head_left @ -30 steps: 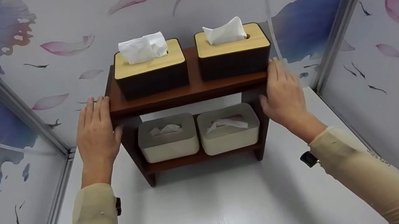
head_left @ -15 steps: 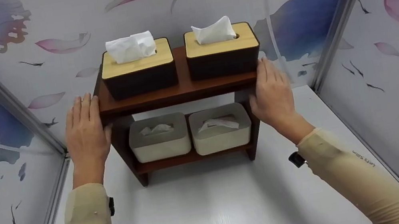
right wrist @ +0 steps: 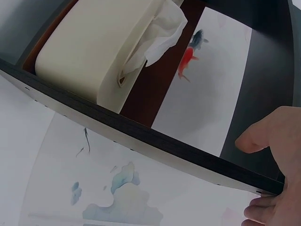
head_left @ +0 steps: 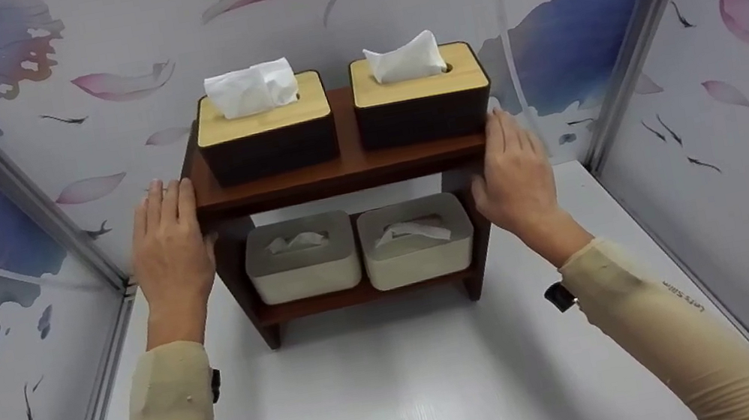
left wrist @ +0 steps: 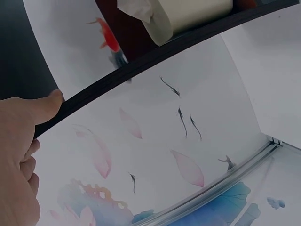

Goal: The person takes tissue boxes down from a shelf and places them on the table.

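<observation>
A dark brown two-tier shelf (head_left: 310,189) stands on the white tabletop with two black tissue boxes with wooden lids, left (head_left: 270,153) and right (head_left: 425,119), on top. On its lower tier sit two cream tissue boxes, left (head_left: 309,282) and right (head_left: 422,264). My left hand (head_left: 169,246) grips the left side panel; in the left wrist view its thumb and curled fingers (left wrist: 31,165) lie on opposite sides of the panel's edge. My right hand (head_left: 515,175) grips the right panel, thumb (right wrist: 256,139) inside and fingers outside.
Behind the shelf is a white wall (head_left: 306,31) printed with petals and blue leaves. Similar side walls with metal corner rails (head_left: 628,42) close in left and right. The white tabletop (head_left: 391,397) stretches in front of the shelf.
Between one second and half a second ago, the shelf and its boxes shifted slightly left in view, both hands moving along. Since then they are almost still, shifting only a little back right.
</observation>
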A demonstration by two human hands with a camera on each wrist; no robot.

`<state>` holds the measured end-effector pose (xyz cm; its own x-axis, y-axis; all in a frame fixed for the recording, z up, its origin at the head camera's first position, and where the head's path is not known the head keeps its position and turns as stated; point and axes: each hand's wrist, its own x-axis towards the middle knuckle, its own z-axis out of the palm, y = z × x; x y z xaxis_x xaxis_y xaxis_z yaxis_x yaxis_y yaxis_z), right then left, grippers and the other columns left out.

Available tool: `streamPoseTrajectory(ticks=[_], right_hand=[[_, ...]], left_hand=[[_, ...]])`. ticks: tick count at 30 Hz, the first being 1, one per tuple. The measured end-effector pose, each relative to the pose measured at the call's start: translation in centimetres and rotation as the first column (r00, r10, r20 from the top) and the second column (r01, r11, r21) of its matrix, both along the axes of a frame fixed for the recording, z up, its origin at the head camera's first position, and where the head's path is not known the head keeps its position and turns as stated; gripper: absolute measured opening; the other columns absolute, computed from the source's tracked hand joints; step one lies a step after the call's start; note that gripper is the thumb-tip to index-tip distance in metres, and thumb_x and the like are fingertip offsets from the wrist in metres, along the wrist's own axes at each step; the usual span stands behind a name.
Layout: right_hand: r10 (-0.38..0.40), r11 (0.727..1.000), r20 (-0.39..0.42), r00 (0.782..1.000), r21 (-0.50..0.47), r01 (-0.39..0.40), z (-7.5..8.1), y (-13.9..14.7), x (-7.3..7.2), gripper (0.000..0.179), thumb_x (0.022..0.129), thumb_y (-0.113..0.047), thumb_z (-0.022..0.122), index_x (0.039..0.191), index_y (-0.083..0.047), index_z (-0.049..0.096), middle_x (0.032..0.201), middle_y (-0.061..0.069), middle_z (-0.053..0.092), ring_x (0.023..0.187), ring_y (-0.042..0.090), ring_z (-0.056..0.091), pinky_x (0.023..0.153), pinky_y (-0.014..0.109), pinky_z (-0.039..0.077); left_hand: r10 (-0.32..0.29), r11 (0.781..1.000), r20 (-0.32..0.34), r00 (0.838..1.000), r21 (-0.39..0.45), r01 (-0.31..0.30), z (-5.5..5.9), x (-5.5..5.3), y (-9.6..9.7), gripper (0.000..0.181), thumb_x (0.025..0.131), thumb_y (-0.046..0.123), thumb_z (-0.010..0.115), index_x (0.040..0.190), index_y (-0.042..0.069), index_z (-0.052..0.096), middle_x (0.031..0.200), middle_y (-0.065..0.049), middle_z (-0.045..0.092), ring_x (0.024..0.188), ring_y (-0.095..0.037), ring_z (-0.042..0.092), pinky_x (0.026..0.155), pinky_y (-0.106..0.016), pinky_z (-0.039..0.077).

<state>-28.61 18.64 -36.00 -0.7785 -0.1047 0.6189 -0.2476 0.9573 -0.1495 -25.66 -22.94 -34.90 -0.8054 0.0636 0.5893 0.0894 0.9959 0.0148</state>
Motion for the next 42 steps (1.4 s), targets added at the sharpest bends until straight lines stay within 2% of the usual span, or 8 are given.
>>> streamPoseTrajectory(ticks=[8,13,18,23,27,31,37,42], right_hand=[[0.009,1.0,0.042,0.999,0.021,-0.01,0.3,0.3,0.2,0.078,0.082,-0.016,0.065,0.146,0.013,0.029,0.15,0.03,0.036,0.135,0.045,0.04,0.114,0.055,0.033],[0.0,0.997,0.145,0.989,0.074,-0.011,1.4,0.6,0.6,0.085,0.09,-0.041,0.065,0.147,0.011,0.029,0.148,0.03,0.039,0.134,0.046,0.041,0.114,0.056,0.032],[-0.015,0.999,0.284,0.959,0.045,0.002,3.8,1.0,0.6,0.107,0.089,-0.074,0.044,0.154,0.004,0.012,0.158,0.025,0.023,0.145,0.043,0.026,0.12,0.057,0.02],[0.063,0.998,0.243,0.968,-0.038,-0.055,7.2,1.3,-0.3,0.11,0.086,-0.079,0.042,0.157,-0.005,0.002,0.164,0.016,0.01,0.151,0.037,0.013,0.123,0.056,0.012],[0.12,0.992,0.256,0.959,0.012,-0.127,9.7,1.0,-1.5,0.107,0.086,-0.08,0.039,0.158,-0.007,0.006,0.164,0.015,0.011,0.152,0.035,0.01,0.124,0.054,0.009],[0.15,0.984,0.351,0.924,0.038,-0.174,11.9,0.2,-3.1,0.11,0.084,-0.084,0.033,0.158,-0.007,0.005,0.165,0.014,0.007,0.153,0.035,0.006,0.124,0.055,0.005],[0.2,0.97,0.513,0.835,0.015,-0.241,13.7,-0.7,-5.5,0.109,0.086,-0.082,0.033,0.157,-0.004,0.003,0.165,0.017,0.003,0.152,0.039,0.001,0.122,0.061,0.001],[0.355,0.927,0.5,0.79,-0.081,-0.366,13.9,-0.8,-7.3,0.087,0.09,-0.07,0.043,0.149,-0.006,0.035,0.156,0.019,0.03,0.143,0.038,0.027,0.119,0.058,0.02]], left_hand=[[0.022,0.998,0.064,0.998,-0.054,-0.018,0.6,0.3,0.1,0.081,0.085,0.029,0.076,0.149,-0.001,0.035,0.151,-0.02,0.041,0.146,-0.034,0.03,0.123,-0.044,0.022],[0.06,0.996,0.176,0.983,-0.078,-0.047,1.5,0.7,0.4,0.085,0.093,0.055,0.056,0.151,-0.002,0.03,0.154,-0.022,0.036,0.146,-0.035,0.029,0.123,-0.047,0.021],[0.093,0.994,0.205,0.974,-0.072,-0.079,2.0,0.6,0.9,0.084,0.098,0.062,0.038,0.15,-0.003,0.031,0.153,-0.023,0.037,0.145,-0.036,0.03,0.122,-0.048,0.023],[0.109,0.993,0.167,0.98,-0.058,-0.1,1.6,0.4,1.2,0.078,0.1,0.058,0.036,0.149,-0.003,0.033,0.151,-0.023,0.04,0.144,-0.035,0.033,0.122,-0.047,0.024],[0.112,0.993,0.147,0.983,-0.046,-0.106,1.4,0.5,1.4,0.077,0.1,0.057,0.037,0.149,-0.003,0.033,0.151,-0.022,0.041,0.144,-0.034,0.034,0.122,-0.046,0.024],[0.111,0.994,0.115,0.987,-0.032,-0.108,1.2,0.3,1.3,0.076,0.1,0.057,0.038,0.149,-0.003,0.035,0.149,-0.022,0.043,0.143,-0.034,0.036,0.121,-0.046,0.026],[0.114,0.993,0.071,0.991,-0.015,-0.113,0.7,0.2,1.3,0.077,0.099,0.057,0.038,0.148,-0.002,0.037,0.148,-0.021,0.045,0.141,-0.034,0.038,0.12,-0.045,0.028],[0.115,0.993,0.05,0.992,-0.016,-0.115,0.6,0.1,1.4,0.077,0.099,0.058,0.039,0.147,-0.002,0.038,0.148,-0.02,0.046,0.141,-0.033,0.039,0.121,-0.044,0.028]])
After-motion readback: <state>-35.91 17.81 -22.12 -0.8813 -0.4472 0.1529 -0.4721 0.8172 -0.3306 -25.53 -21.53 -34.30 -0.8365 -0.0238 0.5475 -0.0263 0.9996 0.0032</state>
